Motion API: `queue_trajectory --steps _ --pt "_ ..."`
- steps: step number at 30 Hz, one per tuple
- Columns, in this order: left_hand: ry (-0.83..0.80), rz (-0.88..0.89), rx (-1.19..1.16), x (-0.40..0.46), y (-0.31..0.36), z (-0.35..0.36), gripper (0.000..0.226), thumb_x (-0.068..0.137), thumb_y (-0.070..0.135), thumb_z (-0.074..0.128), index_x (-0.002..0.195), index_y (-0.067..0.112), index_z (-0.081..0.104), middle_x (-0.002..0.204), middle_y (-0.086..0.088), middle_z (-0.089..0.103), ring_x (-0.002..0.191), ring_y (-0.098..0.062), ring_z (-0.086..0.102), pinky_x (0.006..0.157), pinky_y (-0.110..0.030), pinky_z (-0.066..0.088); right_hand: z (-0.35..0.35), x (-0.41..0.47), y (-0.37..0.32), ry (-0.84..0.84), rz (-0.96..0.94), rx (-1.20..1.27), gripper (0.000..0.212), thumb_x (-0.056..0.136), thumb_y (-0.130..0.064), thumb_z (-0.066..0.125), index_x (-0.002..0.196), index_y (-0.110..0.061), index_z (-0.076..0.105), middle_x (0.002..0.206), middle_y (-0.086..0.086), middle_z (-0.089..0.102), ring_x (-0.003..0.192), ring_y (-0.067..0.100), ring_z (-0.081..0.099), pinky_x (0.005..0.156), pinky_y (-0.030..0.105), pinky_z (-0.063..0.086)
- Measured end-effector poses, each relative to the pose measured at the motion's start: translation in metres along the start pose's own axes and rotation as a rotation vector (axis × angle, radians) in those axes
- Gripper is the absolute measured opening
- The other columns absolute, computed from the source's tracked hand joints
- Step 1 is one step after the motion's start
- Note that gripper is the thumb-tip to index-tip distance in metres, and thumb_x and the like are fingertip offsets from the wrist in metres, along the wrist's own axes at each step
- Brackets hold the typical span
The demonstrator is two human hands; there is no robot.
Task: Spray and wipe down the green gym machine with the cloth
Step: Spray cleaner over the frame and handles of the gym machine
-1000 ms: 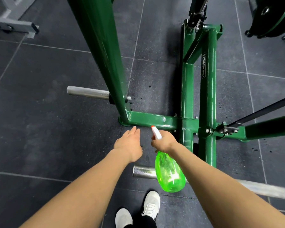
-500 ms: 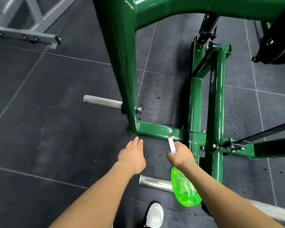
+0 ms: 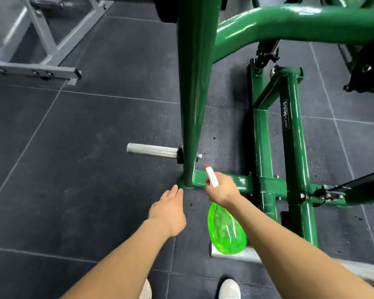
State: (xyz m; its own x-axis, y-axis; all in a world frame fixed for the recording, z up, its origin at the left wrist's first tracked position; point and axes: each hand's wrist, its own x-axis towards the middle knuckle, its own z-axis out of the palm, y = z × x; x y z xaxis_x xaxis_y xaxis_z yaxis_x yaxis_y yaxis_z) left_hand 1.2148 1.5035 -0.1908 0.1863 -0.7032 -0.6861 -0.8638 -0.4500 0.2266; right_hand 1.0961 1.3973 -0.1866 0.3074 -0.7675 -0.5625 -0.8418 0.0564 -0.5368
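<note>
Head camera view, looking down past two bare forearms to a dark tiled gym floor (image 3: 73,169). At centre and right stands the green gym machine (image 3: 266,182), its glossy base bars lying on the floor and one thick upright post (image 3: 192,104) rising toward the camera. A knurled silver peg (image 3: 152,151) sticks out to the left of that post, low down.

The right hand (image 3: 221,189) grips the neck of a bright green translucent spray bottle (image 3: 226,230), fingers curled around it; the white nozzle with a red tip (image 3: 211,176) points at the foot of the post, and the bottle's body hangs below the wrist. The left hand (image 3: 167,210) holds nothing, its fingers straight and together, stretched toward the base of the post, near it but apart.

White shoes (image 3: 229,289) show at the bottom edge. A grey metal frame (image 3: 35,70) sits at upper left. No cloth can be made out.
</note>
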Motion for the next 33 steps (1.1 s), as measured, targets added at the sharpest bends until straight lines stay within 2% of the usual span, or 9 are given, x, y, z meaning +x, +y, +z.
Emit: queue_trajectory --steps 3,6,9,12,17,20,22,28,33 --pt "0.004 0.008 0.018 -0.003 -0.022 -0.014 0.068 0.098 0.016 0.037 0.155 0.015 0.000 0.162 0.003 -0.009 0.149 -0.017 0.000 0.118 -0.038 0.022 0.008 -0.012 -0.012 0.005 -0.012 -0.010 0.028 0.088 -0.011 0.054 0.114 -0.005 0.060 0.114 0.012 0.064 0.106 0.029 0.059 0.081 0.027 0.042" --pt "0.007 0.028 0.028 -0.007 -0.037 -0.029 0.068 0.099 0.018 0.038 0.155 0.014 0.000 0.162 0.002 -0.009 0.149 -0.017 -0.001 0.118 -0.038 0.021 0.018 -0.022 -0.028 -0.011 -0.027 -0.025 0.026 0.087 -0.012 0.055 0.112 -0.006 0.059 0.112 0.011 0.063 0.104 0.028 0.057 0.077 0.027 0.039" --pt "0.023 0.047 0.041 -0.010 -0.053 -0.046 0.068 0.099 0.019 0.038 0.155 0.014 0.000 0.162 0.002 -0.009 0.149 -0.017 0.000 0.118 -0.037 0.020 0.032 -0.026 -0.052 -0.028 -0.062 -0.043 0.009 0.083 -0.010 0.056 0.090 -0.014 0.053 0.094 0.007 0.058 0.087 0.026 0.052 0.064 0.029 0.031" --pt "0.050 0.062 0.039 -0.013 -0.068 -0.060 0.068 0.098 0.018 0.039 0.155 0.014 0.002 0.162 0.002 -0.008 0.149 -0.017 0.000 0.118 -0.037 0.021 0.043 -0.024 -0.080 -0.029 -0.037 -0.063 0.018 0.084 -0.009 0.051 0.074 -0.018 0.039 0.087 0.005 0.053 0.081 0.026 0.048 0.062 0.027 0.028" --pt "0.063 0.056 0.046 -0.022 -0.102 -0.077 0.067 0.099 0.018 0.038 0.155 0.014 0.001 0.162 0.003 -0.009 0.149 -0.017 -0.001 0.118 -0.038 0.022 0.060 -0.023 -0.112 0.012 0.013 -0.080 0.009 0.089 -0.011 0.049 0.097 -0.009 0.051 0.112 0.017 0.061 0.104 0.034 0.056 0.072 0.030 0.036" --pt "0.066 0.055 0.032 -0.030 -0.121 -0.083 0.067 0.099 0.022 0.038 0.155 0.015 0.001 0.162 0.004 -0.009 0.149 -0.016 -0.001 0.118 -0.036 0.022 0.071 -0.024 -0.121 -0.021 0.028 -0.101 0.003 0.088 -0.013 0.050 0.088 -0.010 0.049 0.103 0.015 0.057 0.095 0.031 0.054 0.070 0.029 0.033" --pt "0.065 0.054 0.033 -0.036 -0.131 -0.084 0.067 0.100 0.024 0.038 0.155 0.015 0.001 0.162 0.004 -0.009 0.149 -0.017 -0.001 0.118 -0.036 0.022 0.078 -0.025 -0.128 -0.039 0.002 -0.130 0.020 0.088 -0.013 0.050 0.073 -0.016 0.037 0.095 0.011 0.052 0.084 0.025 0.046 0.067 0.027 0.029" --pt "0.090 0.033 0.009 -0.046 -0.156 -0.092 0.067 0.099 0.023 0.038 0.155 0.014 0.002 0.162 0.003 -0.008 0.149 -0.016 0.000 0.118 -0.037 0.022 0.098 -0.024 -0.172 -0.109 -0.097 -0.202 0.013 0.090 -0.015 0.052 0.086 -0.015 0.040 0.115 0.014 0.060 0.108 0.031 0.056 0.071 0.026 0.032" --pt "0.153 0.047 -0.017 -0.053 -0.163 -0.100 0.067 0.099 0.019 0.039 0.154 0.013 0.001 0.162 0.001 -0.009 0.149 -0.016 0.002 0.117 -0.035 0.023 0.107 -0.023 -0.180 -0.037 -0.054 -0.116 0.012 0.086 -0.012 0.053 0.097 -0.012 0.048 0.107 0.012 0.060 0.106 0.031 0.057 0.074 0.028 0.037"
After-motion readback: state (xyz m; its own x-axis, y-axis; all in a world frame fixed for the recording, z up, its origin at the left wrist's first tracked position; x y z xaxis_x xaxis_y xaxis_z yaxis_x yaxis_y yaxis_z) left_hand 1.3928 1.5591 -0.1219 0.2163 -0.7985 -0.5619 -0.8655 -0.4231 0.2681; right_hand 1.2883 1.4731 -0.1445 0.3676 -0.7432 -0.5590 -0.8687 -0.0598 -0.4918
